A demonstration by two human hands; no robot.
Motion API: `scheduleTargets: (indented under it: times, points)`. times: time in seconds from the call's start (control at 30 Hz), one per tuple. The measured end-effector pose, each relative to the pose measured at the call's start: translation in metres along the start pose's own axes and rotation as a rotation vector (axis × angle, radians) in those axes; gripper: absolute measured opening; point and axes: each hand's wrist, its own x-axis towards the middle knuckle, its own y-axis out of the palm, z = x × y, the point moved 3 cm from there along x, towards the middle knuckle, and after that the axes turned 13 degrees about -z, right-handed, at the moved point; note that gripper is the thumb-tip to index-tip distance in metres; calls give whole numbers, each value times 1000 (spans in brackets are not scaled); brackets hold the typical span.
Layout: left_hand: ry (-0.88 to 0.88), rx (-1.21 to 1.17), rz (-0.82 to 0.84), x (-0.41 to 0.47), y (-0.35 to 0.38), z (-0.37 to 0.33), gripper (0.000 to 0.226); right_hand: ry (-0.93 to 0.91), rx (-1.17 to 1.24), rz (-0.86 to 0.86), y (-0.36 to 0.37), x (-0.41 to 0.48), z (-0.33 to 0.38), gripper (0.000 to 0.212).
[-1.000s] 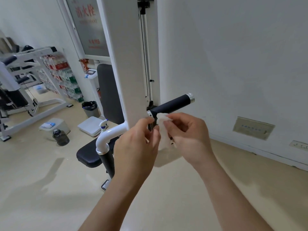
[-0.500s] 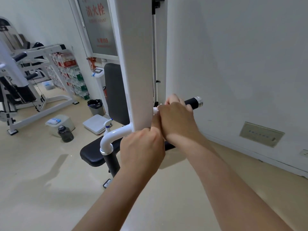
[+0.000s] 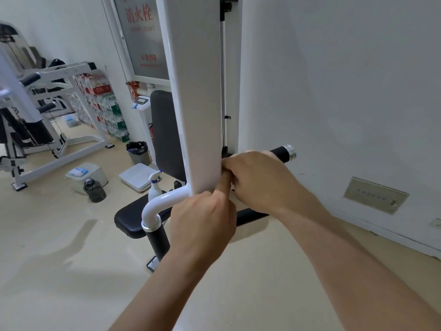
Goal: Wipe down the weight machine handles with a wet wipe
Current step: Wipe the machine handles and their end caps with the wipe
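A black horizontal handle (image 3: 281,152) with a silver end cap sticks out to the right of the white machine arm (image 3: 193,91). My right hand (image 3: 260,180) is wrapped over the inner part of this handle; the wet wipe is hidden under it. My left hand (image 3: 205,225) grips the curved white tube (image 3: 157,204) just below the arm, its thumb raised against my right hand. A second black handle (image 3: 157,240) hangs down from the tube's left end.
The black seat (image 3: 128,218) and backrest (image 3: 164,137) sit behind the tube. A spray bottle (image 3: 154,185), a dark jug (image 3: 94,190), a white scale (image 3: 137,175) and a bin (image 3: 137,151) are on the floor at left. The wall (image 3: 334,91) is close on the right.
A second ago both hands held the white wipe in front of the handle. My right hand has since closed over the handle with the wipe, and my left hand has taken the white tube.
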Motion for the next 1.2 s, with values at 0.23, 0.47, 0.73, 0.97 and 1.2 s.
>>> scheduleTargets:
  times: [0.23,0.47,0.73,0.97,1.2]
  points:
    - [-24,-10,-74,-4,5,-3,53,225,234,-360,25,-30,6,31]
    - [-87,-142,-178,-11,5,-1,37,322,644,-325,35,-59,8,54]
    - [-67,-98,-149,-4,1,0,47,301,684,-394,26,-53,-1,47]
    - [15,-252,-416,-1,-16,12,21,189,177,-321,17,-17,4,11]
    - [85,27,-238,13,-21,14,39,139,137,-349,23,-35,4,32]
